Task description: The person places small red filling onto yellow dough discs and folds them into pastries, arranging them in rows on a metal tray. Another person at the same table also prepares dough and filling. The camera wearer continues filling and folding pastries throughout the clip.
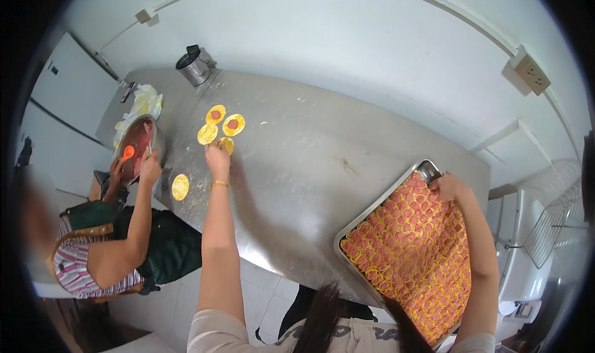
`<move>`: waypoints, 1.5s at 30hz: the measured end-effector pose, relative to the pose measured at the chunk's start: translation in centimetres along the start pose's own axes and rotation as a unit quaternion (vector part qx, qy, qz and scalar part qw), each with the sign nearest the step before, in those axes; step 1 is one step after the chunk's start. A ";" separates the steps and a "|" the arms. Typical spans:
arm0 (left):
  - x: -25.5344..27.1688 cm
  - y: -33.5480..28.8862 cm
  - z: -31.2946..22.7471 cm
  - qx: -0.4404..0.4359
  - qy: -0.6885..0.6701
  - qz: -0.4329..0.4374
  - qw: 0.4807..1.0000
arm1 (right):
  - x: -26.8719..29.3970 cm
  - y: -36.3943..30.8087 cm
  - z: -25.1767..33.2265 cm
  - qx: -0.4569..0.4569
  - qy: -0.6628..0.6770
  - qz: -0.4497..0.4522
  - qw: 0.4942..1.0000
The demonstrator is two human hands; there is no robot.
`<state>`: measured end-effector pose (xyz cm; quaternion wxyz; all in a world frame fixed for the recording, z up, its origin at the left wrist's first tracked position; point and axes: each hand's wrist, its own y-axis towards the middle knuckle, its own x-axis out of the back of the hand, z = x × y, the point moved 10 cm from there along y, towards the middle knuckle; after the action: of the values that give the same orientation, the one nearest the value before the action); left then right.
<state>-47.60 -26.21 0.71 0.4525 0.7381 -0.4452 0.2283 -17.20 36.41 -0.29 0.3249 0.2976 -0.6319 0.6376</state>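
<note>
1. In the head view, I have my left hand [217,158] over the left part of the metal table [297,136], inward from its near edge. Its fingers are drawn together at a partly hidden yellow round [229,145]; I cannot tell whether they pinch it.
2. Just beyond lie two yellow rounds topped with pink filling [233,124] and a plain yellow round [206,134], all nearer the table's far edge than my hand.
3. A lone yellow round [180,187] lies close to the near edge, left of my forearm.
4. My right hand [451,187] is at the far corner of the metal tray [338,238], by the table's right near corner. Its fingers bend down toward the pink-topped pieces [403,241] packed in rows there; I cannot tell whether they pinch one.
5. By the table's left end, a co-worker's hand [149,167] is at a metal bowl [158,143] of pink paste, with an orange spoon [128,152] over it.
6. A metal cup [194,70] stands near the far edge, toward the left corner.
</note>
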 end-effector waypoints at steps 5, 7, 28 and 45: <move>-6.6 4.8 -0.7 -0.013 0.110 0.094 0.989 | 3.8 -2.4 -0.6 0.028 0.257 -0.153 0.954; -7.8 5.2 0.3 0.009 0.113 0.122 0.986 | 3.7 -3.2 -2.1 -0.017 0.293 -0.150 0.944; -12.8 -0.4 -2.8 0.313 -0.726 0.246 0.561 | 0.6 0.7 0.7 -0.036 -0.017 -0.090 0.995; 0.7 -26.7 -23.2 0.379 -0.729 0.420 0.385 | 1.5 -1.6 18.8 0.096 0.735 -0.169 0.649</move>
<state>-22.63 -1.12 0.11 -0.5259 0.4352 -0.7249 -0.0919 -17.47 17.72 2.33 0.7550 -0.1373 -0.0601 0.6384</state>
